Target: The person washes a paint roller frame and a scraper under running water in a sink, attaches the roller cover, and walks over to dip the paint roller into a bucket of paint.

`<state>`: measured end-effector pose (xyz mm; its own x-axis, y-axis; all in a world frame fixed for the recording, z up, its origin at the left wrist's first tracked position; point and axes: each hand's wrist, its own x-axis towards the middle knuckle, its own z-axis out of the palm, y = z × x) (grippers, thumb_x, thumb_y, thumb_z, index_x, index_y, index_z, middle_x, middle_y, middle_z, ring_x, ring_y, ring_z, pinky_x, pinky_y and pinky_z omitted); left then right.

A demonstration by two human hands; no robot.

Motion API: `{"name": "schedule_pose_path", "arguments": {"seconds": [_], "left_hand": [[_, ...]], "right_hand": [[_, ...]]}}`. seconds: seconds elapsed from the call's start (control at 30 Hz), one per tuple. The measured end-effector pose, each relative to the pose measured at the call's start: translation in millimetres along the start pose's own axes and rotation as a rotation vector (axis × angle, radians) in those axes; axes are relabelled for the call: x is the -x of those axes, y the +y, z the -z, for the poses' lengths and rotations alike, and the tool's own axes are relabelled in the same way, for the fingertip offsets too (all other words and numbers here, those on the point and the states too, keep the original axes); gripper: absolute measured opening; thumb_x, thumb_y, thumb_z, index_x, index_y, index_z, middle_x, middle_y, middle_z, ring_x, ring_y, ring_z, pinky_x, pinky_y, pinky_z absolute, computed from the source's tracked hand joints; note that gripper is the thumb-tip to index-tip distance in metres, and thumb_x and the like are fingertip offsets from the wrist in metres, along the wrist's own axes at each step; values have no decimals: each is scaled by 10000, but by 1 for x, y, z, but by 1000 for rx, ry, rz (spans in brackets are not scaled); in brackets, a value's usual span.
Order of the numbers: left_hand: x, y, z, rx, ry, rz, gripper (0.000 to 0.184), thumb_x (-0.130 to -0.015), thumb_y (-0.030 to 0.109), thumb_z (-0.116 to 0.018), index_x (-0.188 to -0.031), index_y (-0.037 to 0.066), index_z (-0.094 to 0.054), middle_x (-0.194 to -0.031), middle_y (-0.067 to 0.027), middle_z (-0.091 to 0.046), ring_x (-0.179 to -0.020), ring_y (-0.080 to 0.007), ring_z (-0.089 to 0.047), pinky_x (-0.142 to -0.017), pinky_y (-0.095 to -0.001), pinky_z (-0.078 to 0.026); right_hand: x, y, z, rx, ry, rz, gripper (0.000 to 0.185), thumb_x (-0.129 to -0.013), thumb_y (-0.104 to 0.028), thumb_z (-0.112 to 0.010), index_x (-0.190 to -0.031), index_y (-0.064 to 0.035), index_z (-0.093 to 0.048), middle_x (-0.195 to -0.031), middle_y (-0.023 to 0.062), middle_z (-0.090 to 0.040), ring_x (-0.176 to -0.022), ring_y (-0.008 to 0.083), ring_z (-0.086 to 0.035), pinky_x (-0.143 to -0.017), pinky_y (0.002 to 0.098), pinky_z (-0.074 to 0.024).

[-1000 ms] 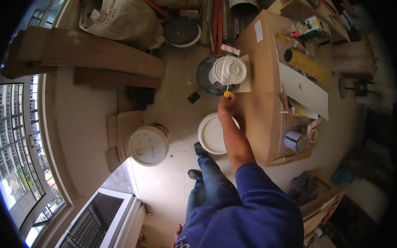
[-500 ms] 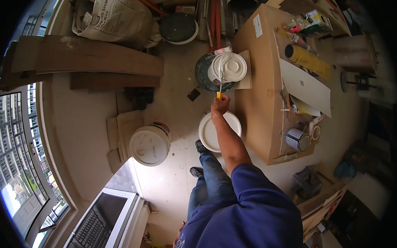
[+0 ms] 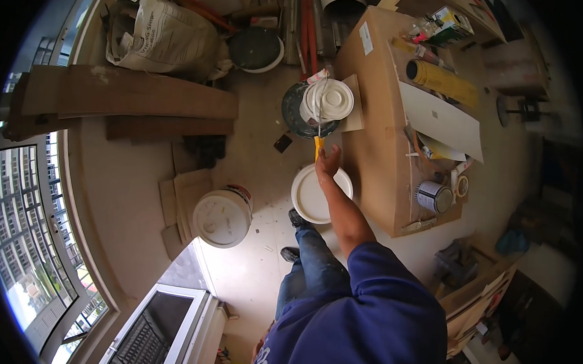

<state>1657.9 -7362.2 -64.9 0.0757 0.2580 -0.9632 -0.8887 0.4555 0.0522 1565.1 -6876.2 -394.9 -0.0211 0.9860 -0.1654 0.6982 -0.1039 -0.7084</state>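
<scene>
My right hand [image 3: 329, 161] is beside the yellow handle [image 3: 318, 146] of a paint roller, with its fingers loosened and apart; whether a finger still touches the handle is hard to see. The roller's thin frame rests across a white round tub [image 3: 336, 100]. That tub stands over a dark, paint-stained round lid or tray [image 3: 294, 111]. Below my hand is a white lidded bucket [image 3: 310, 195], partly covered by my forearm. Only a sliver of what seems to be my left arm or hand [image 3: 257, 351] shows beside my shirt, fingers hidden.
A large cardboard box [image 3: 371, 120] stands on the right, carrying a paint can [image 3: 434, 196] and a yellow roll [image 3: 441, 82]. Another white bucket [image 3: 223, 219] is at left, below brown boards [image 3: 140, 93]. A white sack [image 3: 162, 33] and dark-topped bucket [image 3: 254, 49] lie beyond.
My right hand has loosened from the yellow handle and drawn slightly back and right. More of the handle shows now. The roller still lies across the tub.
</scene>
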Motion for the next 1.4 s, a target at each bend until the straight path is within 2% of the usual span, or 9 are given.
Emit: {"name": "schedule_pose_path", "arguments": {"seconds": [0.27, 0.43, 0.47, 0.57, 0.6, 0.67, 0.77, 1.0, 1.4], "left_hand": [[2, -31, 43, -80, -25, -12, 625, -946, 514, -537, -1342, 32, -572, -1333, -162, -587, -1220, -331, -542, -1011, -429, -422], [8, -4, 43, -445, 153, -433, 491, -960, 343, -632, -1300, -10, -601, -1249, -144, -640, -1161, -208, -574, -1003, -335, -438], [10, 3, 42, -511, 109, -430, 479, -959, 329, -638, -1288, -17, -607, -1247, -149, -639, -1158, -205, -578, -1001, -328, -449], [15, 30, 22, -753, -127, -548, 343, -955, 254, -628, -1229, 50, -662, -1160, -121, -676, -1112, -234, -619, -979, -339, -469], [20, 35, 18, -860, -170, -561, 310, -957, 233, -619, -1210, 63, -678, -1150, -120, -679, -1103, -238, -625, -981, -343, -471], [18, 43, 13, -961, -305, -526, 264, -960, 204, -601, -1169, 82, -707, -1158, -124, -675, -1096, -246, -630, -979, -357, -479], [12, 49, 10, -1048, -435, -556, 221, -943, 144, -619, -1122, 63, -720, -1081, -108, -705, -1025, -223, -655, -932, -341, -502], [-8, 5, -77, -1470, -1086, -570, 156, -868, 124, -684, -997, 79, -759, -965, -76, -717, -896, -192, -671, -842, -321, -521], [20, -100, -167, -2076, -1476, -125, 326, -880, 247, -623, -1117, 46, -720, -1105, -135, -710, -1032, -247, -657, -956, -348, -485]], "right_hand": [[108, 69, 147, 201, -546, 486, 635, -848, -186, -698, -1386, 1, -417, -1363, 233, -499, -1285, 378, -474, -1088, 428, -385], [220, 154, 262, 588, -1178, 190, 810, -912, -564, -523, -1454, 20, -374, -1498, 282, -361, -1415, 393, -328, -1158, 432, -299], [223, 170, 271, 375, -1661, -143, 850, -937, -556, -465, -1525, 10, -229, -1568, 264, -246, -1474, 359, -223, -1189, 403, -235], [252, 95, 342, 185, -1473, -435, 640, -971, -361, -448, -1523, -65, -314, -1610, 129, -248, -1430, 268, -320, -1156, 347, -266], [255, 109, 356, 188, -1509, -25, 556, -943, -285, -498, -1466, -106, -439, -1522, 123, -417, -1316, 252, -466, -1078, 348, -376], [281, 30, 409, 328, -1301, -131, 398, -895, -247, -585, -1264, -105, -630, -1190, 142, -652, -1095, 243, -622, -947, 349, -473], [336, 16, 459, 235, -991, 338, 241, -860, -231, -661, -1073, -123, -698, -956, 83, -685, -883, 239, -661, -795, 367, -512], [491, 8, 583, 126, -902, -302, 233, -910, -291, -652, -953, -63, -673, -807, 69, -682, -675, 163, -662, -623, 331, -550], [600, 66, 630, -147, -588, -257, 304, -892, -341, -670, -1029, -80, -744, -979, 105, -725, -878, 191, -672, -776, 340, -527]]}}
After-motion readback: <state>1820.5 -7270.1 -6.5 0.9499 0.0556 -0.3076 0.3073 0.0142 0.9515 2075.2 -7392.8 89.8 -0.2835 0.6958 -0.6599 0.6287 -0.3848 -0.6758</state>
